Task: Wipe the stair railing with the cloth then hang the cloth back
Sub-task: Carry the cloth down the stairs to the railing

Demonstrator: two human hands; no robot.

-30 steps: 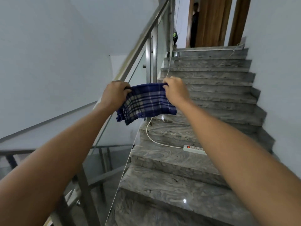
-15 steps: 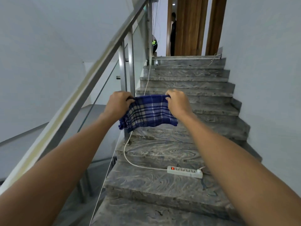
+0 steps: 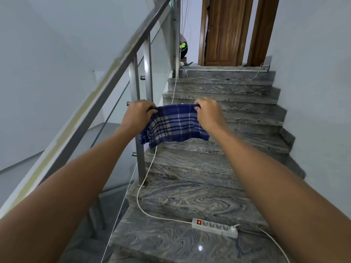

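Blue cloth (image 3: 175, 124), top corners inside fists

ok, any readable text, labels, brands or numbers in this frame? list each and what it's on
None readable.
Power strip: red lit switch, no legible marking.
Cloth: plaid only, no tag or print in view.
Railing, stairs, door: no signs or numbers.
Dark object with a bright green patch at the top of the stairs: too small and blurred to tell whether it carries text.
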